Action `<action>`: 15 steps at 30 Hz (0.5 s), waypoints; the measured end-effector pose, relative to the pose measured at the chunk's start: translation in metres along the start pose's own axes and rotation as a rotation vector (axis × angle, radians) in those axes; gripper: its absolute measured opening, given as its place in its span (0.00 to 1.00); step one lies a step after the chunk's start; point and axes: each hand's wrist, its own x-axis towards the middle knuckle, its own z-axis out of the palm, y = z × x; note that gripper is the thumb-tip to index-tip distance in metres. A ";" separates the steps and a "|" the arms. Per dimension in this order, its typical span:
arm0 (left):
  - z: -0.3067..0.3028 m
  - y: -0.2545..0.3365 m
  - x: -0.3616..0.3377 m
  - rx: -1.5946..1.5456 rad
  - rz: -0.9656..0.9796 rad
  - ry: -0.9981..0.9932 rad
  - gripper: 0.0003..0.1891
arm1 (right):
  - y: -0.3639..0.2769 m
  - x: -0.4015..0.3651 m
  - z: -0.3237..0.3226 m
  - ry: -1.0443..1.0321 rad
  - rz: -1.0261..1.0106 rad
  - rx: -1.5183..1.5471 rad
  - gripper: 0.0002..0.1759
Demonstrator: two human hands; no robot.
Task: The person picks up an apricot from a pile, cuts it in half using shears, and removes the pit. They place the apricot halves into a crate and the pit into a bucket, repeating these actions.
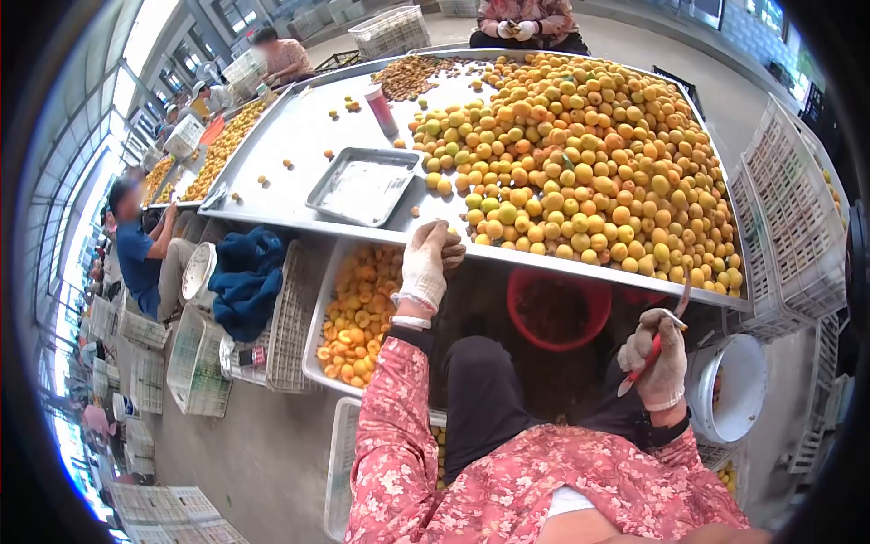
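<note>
My left hand [424, 263], in a white knit glove, is closed at the near edge of the metal table [272, 213]. A sliver of yellow-green fruit, seemingly an apricot [452, 232], shows at its fingertips; the rest is hidden. Lower right, my gloved right hand [657, 363] is wrapped round a red-handled knife [651, 352], its thin curved blade pointing up. A small white stick with an orange end [675, 319] sticks out by those fingers; I cannot make out what it is. A big pile of whole apricots [589, 163] covers the table's right side.
A shallow metal tray [367, 186] and a reddish cup [381, 111] stand on the table, with a heap of brown pits [412, 77] behind. Below are a crate of apricot halves [358, 313], a red basin [559, 308] and a white bucket [739, 385]. Other people sit around.
</note>
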 end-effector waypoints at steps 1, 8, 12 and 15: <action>0.009 -0.001 0.014 0.048 -0.008 -0.012 0.15 | -0.001 0.007 -0.008 -0.023 0.005 -0.055 0.14; 0.075 -0.010 0.138 0.509 0.349 -0.143 0.13 | -0.015 0.025 -0.071 0.309 -0.018 -0.370 0.11; 0.105 -0.058 0.219 0.840 0.429 -0.210 0.13 | -0.032 0.048 -0.099 0.412 -0.104 -0.340 0.11; 0.137 -0.055 0.242 1.307 0.632 -0.266 0.22 | -0.027 0.060 -0.100 0.439 -0.090 -0.385 0.10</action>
